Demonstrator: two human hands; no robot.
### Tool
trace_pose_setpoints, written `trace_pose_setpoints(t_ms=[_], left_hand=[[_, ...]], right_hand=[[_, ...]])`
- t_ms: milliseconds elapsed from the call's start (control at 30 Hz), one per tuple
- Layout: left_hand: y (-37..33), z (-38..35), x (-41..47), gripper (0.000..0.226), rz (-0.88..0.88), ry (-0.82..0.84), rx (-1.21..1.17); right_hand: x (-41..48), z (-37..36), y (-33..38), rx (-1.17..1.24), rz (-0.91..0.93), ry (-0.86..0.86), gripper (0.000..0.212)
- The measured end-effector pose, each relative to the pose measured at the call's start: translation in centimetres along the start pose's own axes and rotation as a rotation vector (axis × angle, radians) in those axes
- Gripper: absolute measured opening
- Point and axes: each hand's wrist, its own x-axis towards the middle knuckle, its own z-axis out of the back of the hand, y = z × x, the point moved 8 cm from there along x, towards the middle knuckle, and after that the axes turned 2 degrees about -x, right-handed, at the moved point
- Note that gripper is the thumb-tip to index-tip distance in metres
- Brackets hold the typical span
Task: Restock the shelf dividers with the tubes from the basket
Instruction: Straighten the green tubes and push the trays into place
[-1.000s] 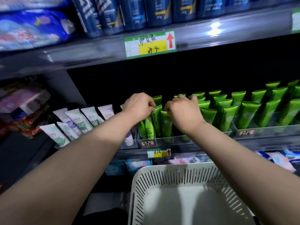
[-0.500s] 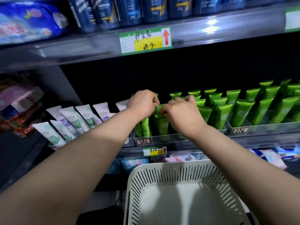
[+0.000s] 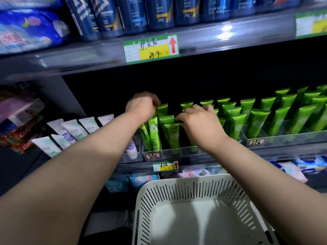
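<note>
Pinching green tubes [image 3: 169, 133] by tops, left hand [image 3: 141, 106], right hand [image 3: 200, 124]

Either side of the white slotted basket [image 3: 185, 180] your forearms run bare, unsleeved skin from the view's lower corners up to the wrists. Beyond the basket's far rim your left hand [image 3: 141, 105] and right hand [image 3: 200, 123] are bare too, the left slightly blurred.

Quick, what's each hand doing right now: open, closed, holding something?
Left hand: closed, pinching the top of the rear green tube.
Right hand: closed, pinching the top of the nearer green tube.
</note>
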Motion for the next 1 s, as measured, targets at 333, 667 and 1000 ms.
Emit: trace_pose_setpoints(t_ms=[333, 667, 1000], left_hand=[[-1.5, -2.6, 1.2, 0.015, -0.002, 0.082, 0.044], [-2.4, -3.5, 1.0, 0.019, -0.042, 0.078, 0.046], [0.2, -2.1, 2.8, 0.025, 0.081, 0.063, 0.012]], right_hand=[[-0.5, 0.0, -0.1, -0.005, 0.054, 0.001, 0.019], [-0.9, -1.3, -0.3, 0.007, 0.059, 0.070, 0.029], [-0.5, -1.3, -0.3, 0.039, 0.030, 0.052, 0.024]])
